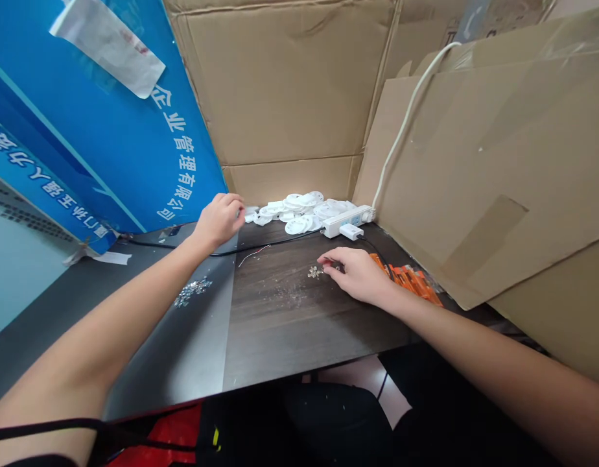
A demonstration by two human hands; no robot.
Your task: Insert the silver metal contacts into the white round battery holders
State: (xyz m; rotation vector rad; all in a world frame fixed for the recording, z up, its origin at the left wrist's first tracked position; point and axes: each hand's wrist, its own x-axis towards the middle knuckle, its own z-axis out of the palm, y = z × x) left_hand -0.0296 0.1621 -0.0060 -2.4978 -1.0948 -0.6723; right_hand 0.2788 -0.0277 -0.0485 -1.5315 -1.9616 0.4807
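My left hand is at the left end of a heap of white plastic discs. Its fingers curl inward and the fingertips are turned from view, so what they hold, if anything, is hidden. Right beside a little pile of small shiny metal pieces is my right hand, low over the dark tabletop. Thumb and fingers come together there in a pinch, and anything between them is too small to name. A second, larger pile of shiny small pieces lies under my left forearm.
A white power strip with a plugged-in white adapter stands right of the discs. Orange packets lie behind my right wrist. A black cable crosses the table. Cardboard and a blue panel wall it in.
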